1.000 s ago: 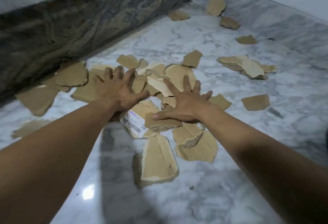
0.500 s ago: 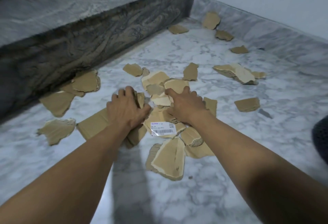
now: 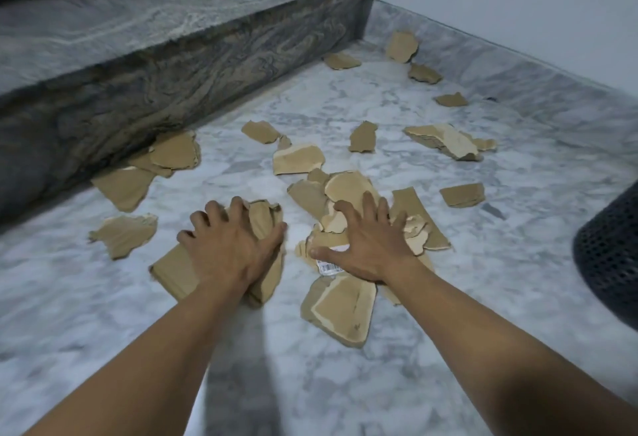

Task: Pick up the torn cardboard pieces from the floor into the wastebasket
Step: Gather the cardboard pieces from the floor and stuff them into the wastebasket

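Note:
Torn brown cardboard pieces lie scattered over the grey marble floor [image 3: 345, 384]. My left hand [image 3: 228, 245] rests on a small stack of cardboard pieces [image 3: 172, 273], fingers curled over its far edge and thumb wrapped around its right side. My right hand [image 3: 366, 242] lies flat with fingers spread on a heap of pieces [image 3: 345, 187], one carrying a white barcode label [image 3: 329, 268]. A larger piece [image 3: 340, 311] lies just in front of that heap. The black mesh wastebasket [image 3: 607, 256] stands at the right edge, only partly in view.
A dark stone step [image 3: 172, 66] rises along the left, with pieces [image 3: 124, 187] against its foot. More pieces lie farther off [image 3: 445, 140], at the right [image 3: 462, 195] and in the far corner [image 3: 402, 47]. A pale wall with marble skirting [image 3: 518, 83] bounds the right.
Both hands have raked cardboard toward me, bunching it into a stack under the left and a heap under the right. The view has pulled back and the wastebasket has come into sight.

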